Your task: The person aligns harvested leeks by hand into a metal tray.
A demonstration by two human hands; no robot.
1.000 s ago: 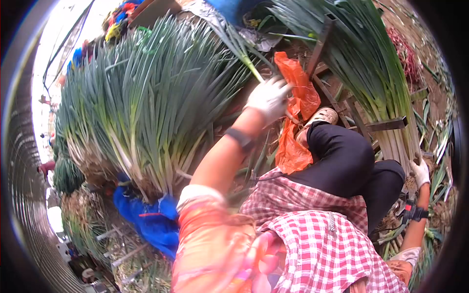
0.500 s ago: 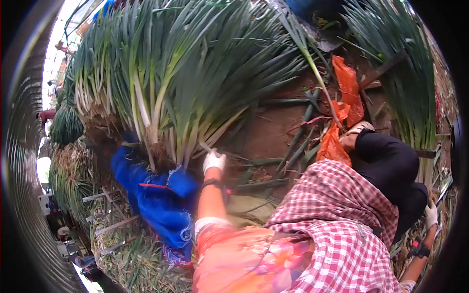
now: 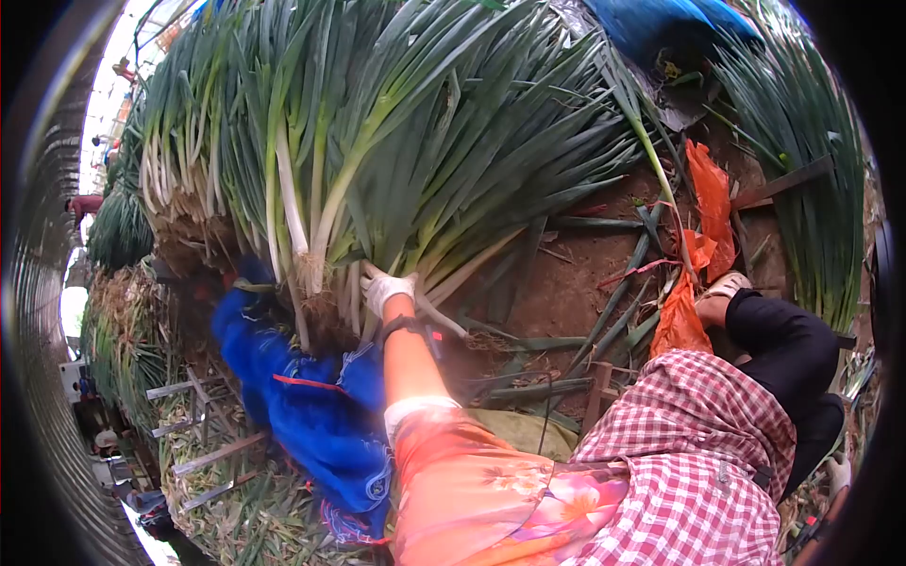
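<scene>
My left hand (image 3: 387, 289), in a pale glove, is wrapped round white stalks at the lower end of a large pile of green onions (image 3: 330, 170). Roots with soil hang beside it, and one pale stalk slants down to the right of the wrist. At the far right edge, low down, my right hand (image 3: 838, 474) shows only in part, also in a pale glove, close to the dark-clad bent leg. Its fingers are too small and dim to read. Another bundle of green onions (image 3: 812, 208) lies above it.
Blue netting (image 3: 302, 406) lies left of my left arm. Orange plastic (image 3: 710, 203) and loose leaves are on the brown soil (image 3: 585, 274). Wooden slats (image 3: 222, 453) stand at the lower left over scattered trimmings. A person in dark red (image 3: 85, 206) is far back.
My left hand has moved left and slightly up into the stalk bases and closed there. My right hand is now lower and nearer the view's edge. The whole view has shifted.
</scene>
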